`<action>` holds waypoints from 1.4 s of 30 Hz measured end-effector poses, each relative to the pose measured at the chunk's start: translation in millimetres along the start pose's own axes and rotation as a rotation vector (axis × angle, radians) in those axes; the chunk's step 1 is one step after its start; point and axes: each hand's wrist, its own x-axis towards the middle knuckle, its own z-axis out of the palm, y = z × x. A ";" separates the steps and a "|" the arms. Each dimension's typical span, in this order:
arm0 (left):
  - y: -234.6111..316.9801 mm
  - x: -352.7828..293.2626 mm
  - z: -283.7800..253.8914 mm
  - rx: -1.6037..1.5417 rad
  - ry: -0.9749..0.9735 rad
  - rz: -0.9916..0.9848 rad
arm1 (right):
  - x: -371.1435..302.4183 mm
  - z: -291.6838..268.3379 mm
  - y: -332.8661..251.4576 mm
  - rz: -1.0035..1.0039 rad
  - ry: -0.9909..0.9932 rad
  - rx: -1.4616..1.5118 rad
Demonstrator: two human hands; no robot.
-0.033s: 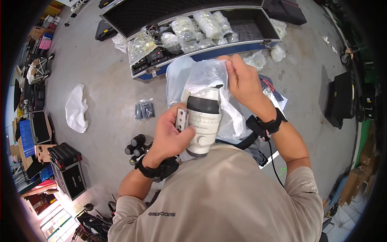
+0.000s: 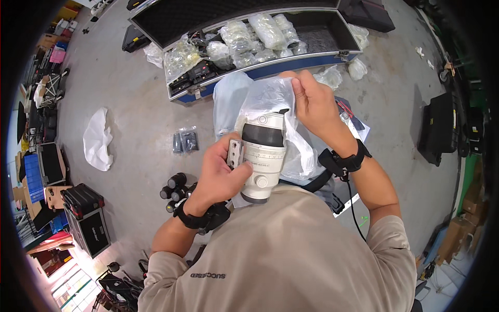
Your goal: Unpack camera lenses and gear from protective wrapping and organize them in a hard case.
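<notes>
a person in a beige short-sleeved shirt (image 2: 280, 244) is holding a long white and black cylindrical camera lens (image 2: 265, 162) in front of the torso, its far end reaching into a milky translucent plastic bag (image 2: 270, 96). the left hand (image 2: 221, 174) is closing around the lens's left side, beside a flat grey metal foot with round holes (image 2: 235, 152), the thumb pressing on the white barrel. the right hand (image 2: 316, 104) is curling nearly closed, pinching the bag's upper right edge between thumb and fingers. compared with an instant ago, hardly anything is changing: the lens is sitting a touch further right, and both hands are keeping their grips. that is leaving the lens, as i judge it, only partly covered, with most of its barrel showing. beyond, a long blue hard case with metal edges (image 2: 322, 60) is standing open, holding clear bubble-wrapped bundles (image 2: 268, 31).
</notes>
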 end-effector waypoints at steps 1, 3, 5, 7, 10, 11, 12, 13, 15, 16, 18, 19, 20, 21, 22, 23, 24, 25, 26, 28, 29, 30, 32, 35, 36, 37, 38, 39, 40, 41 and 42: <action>-1.6 0.0 0.5 -0.046 -0.017 -0.040 | -0.1 -7.6 -5.4 -0.002 -0.017 -0.054; -6.0 0.6 0.2 -0.056 -0.043 -0.053 | -3.7 -14.8 -2.1 -0.020 -0.062 -0.086; -5.6 2.8 1.8 -0.046 -0.038 -0.010 | -5.6 -20.0 1.8 -0.041 -0.105 -0.116; -8.7 2.7 0.8 -0.035 -0.026 0.029 | -8.6 -25.1 3.2 -0.007 -0.137 -0.202; -22.9 1.7 -9.9 -0.139 -0.094 0.015 | -5.2 -31.1 1.2 0.091 -0.249 -0.233; -23.6 -2.0 -9.2 -0.121 -0.080 -0.008 | -4.4 -31.9 -3.4 0.090 -0.249 -0.234; -23.1 -4.6 -8.5 -0.102 -0.064 -0.032 | -1.3 -32.4 -14.9 0.163 -0.211 0.001; -21.7 -5.5 -7.1 -0.102 -0.060 -0.031 | 0.7 -32.0 -20.7 0.235 -0.172 0.236; -16.3 -6.0 -1.2 -0.060 -0.041 -0.040 | -1.5 -30.3 -14.7 0.121 -0.248 0.177; -16.3 -5.1 1.5 -0.062 -0.040 -0.039 | -3.4 -29.6 -10.6 0.010 -0.321 0.117; -19.2 -2.2 5.4 -0.044 -0.073 0.031 | -3.0 -25.5 0.5 -0.014 -0.347 0.120; -21.5 -1.6 5.4 -0.047 -0.072 0.029 | -2.9 -24.7 3.6 -0.037 -0.370 0.124; -24.1 -1.0 5.0 -0.022 -0.086 0.036 | -6.7 -25.9 3.5 -0.036 -0.373 0.122; -25.0 0.5 3.8 0.006 -0.100 0.043 | -9.0 -26.2 -2.0 0.080 -0.373 0.165; -24.2 1.9 3.6 0.005 -0.099 0.042 | -10.1 -26.2 -4.6 0.196 -0.372 0.207; -21.9 3.6 3.9 0.039 -0.131 0.075 | -11.1 -24.9 0.0 0.197 -0.373 0.207; -19.9 5.0 5.3 0.071 -0.166 0.108 | -12.6 -25.3 5.8 0.103 -0.379 0.157; -20.7 6.5 6.3 0.068 -0.169 0.109 | -13.4 -27.1 10.6 0.010 -0.385 0.107; -22.0 8.1 7.1 0.058 -0.191 0.114 | -14.3 -30.9 14.4 0.013 -0.383 0.102; -22.7 9.6 7.2 0.045 -0.224 0.115 | -16.1 -37.6 15.1 0.022 -0.415 0.142; -21.0 10.5 5.7 0.021 -0.247 0.129 | -17.1 -39.3 16.7 0.028 -0.411 0.138; -19.9 12.0 4.2 -0.005 -0.270 0.141 | -16.5 -41.5 18.8 0.123 -0.458 0.239; -25.1 12.8 -4.1 0.015 -0.311 0.165 | -17.9 -47.7 18.0 0.226 -0.498 0.338; -29.9 9.8 -7.7 0.035 -0.341 0.181 | -21.8 -48.2 12.3 0.682 -0.646 0.549; -30.8 8.2 -7.6 0.028 -0.336 0.174 | -27.0 -42.8 19.0 0.665 -0.639 0.554; -32.6 5.9 -5.4 0.030 -0.339 0.171 | -31.8 -36.8 23.9 0.646 -0.638 0.562; -36.3 3.5 -1.4 -0.022 -0.234 0.101 | -37.4 -29.0 25.3 0.648 -0.637 0.566; -40.4 1.9 1.5 -0.072 -0.122 0.031 | -41.0 -18.9 23.1 0.514 -0.365 0.417; -46.3 2.2 3.5 -0.069 -0.114 0.029 | -44.8 -13.1 19.7 0.376 -0.097 0.266; -53.0 4.0 5.0 -0.239 0.000 -0.080 | -51.8 -17.0 13.4 0.453 -0.111 0.338; -56.6 7.9 5.6 -0.410 0.112 -0.186 | -54.4 -21.6 5.2 0.450 -0.114 0.343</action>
